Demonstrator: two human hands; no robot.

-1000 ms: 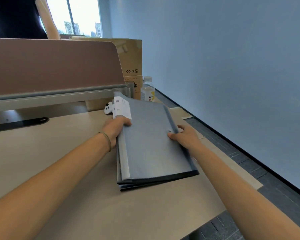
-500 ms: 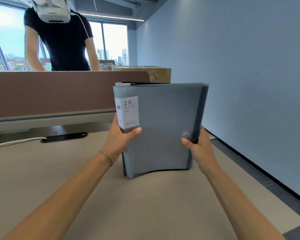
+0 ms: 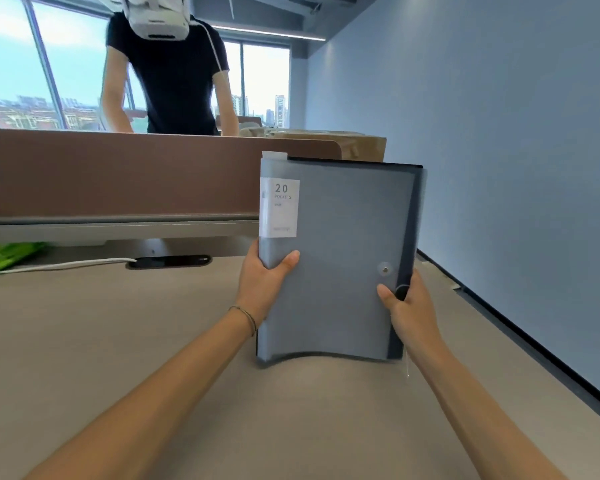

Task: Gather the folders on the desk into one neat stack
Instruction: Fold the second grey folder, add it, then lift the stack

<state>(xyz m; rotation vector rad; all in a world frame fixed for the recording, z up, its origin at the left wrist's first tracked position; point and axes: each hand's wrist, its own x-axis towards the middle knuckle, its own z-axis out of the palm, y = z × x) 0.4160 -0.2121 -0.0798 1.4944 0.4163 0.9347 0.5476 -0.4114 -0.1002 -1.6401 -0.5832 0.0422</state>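
I've got the folders [image 3: 336,265] standing upright on the desk [image 3: 101,341], bottom edges down on the wood, grey cover facing me. My left hand [image 3: 262,285] grips the spine side, thumb wrapped across the front just under the white "20 pockets" label [image 3: 280,206]. My right hand [image 3: 409,306] clamps the opposite edge, thumb pressed on the cover below the snap button [image 3: 385,270]. The lower edge bows upward in the middle. Beyond the brown divider [image 3: 125,171] a person in a black shirt [image 3: 174,77] stands; a white cable [image 3: 63,265] trails at left.
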